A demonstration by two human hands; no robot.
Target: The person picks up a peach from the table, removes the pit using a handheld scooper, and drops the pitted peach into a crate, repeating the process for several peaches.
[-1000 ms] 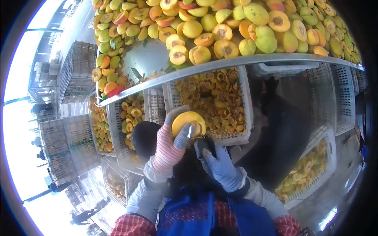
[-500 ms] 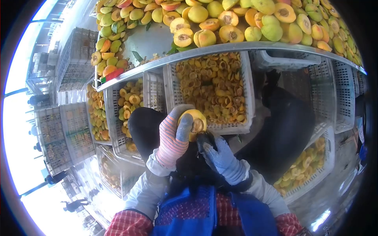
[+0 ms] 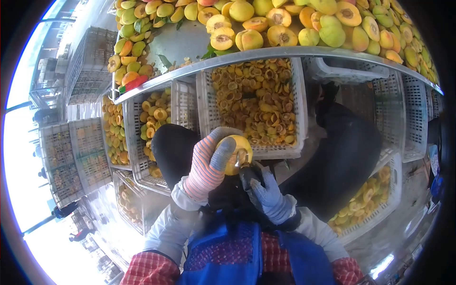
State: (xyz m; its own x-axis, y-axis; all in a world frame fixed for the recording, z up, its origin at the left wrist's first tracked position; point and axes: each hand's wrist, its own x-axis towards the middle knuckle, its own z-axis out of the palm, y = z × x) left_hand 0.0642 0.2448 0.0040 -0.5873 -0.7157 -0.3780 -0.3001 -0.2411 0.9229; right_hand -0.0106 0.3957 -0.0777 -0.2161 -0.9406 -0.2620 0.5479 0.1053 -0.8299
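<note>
My left hand point(image 3: 207, 164), in a striped pink-and-grey glove, is wrapped around a yellow peach half point(image 3: 243, 143) above my lap. The cut face of the fruit is turned toward my right hand point(image 3: 272, 197), which wears a blue-grey glove. That hand is closed on a dark-handled pitting tool point(image 3: 249, 179). Its shiny metal tip is at the stone hollow in the middle of the peach. Beyond both hands, between my knees, stands a white plastic crate point(image 3: 301, 109) filled with small, hollowed peach scraps.
A metal table point(image 3: 183, 45) ahead bears heaps of halved peaches point(image 3: 332, 31) and a red thing point(image 3: 134, 84) at its left corner. Crates of peaches point(image 3: 137, 142) stand left, another crate point(image 3: 396, 190) lower right. Stacked crates point(image 3: 92, 66) rise at far left.
The peach half has turned in my left hand, and the tool's metal tip now shows at its centre. My right hand has shifted slightly down.
</note>
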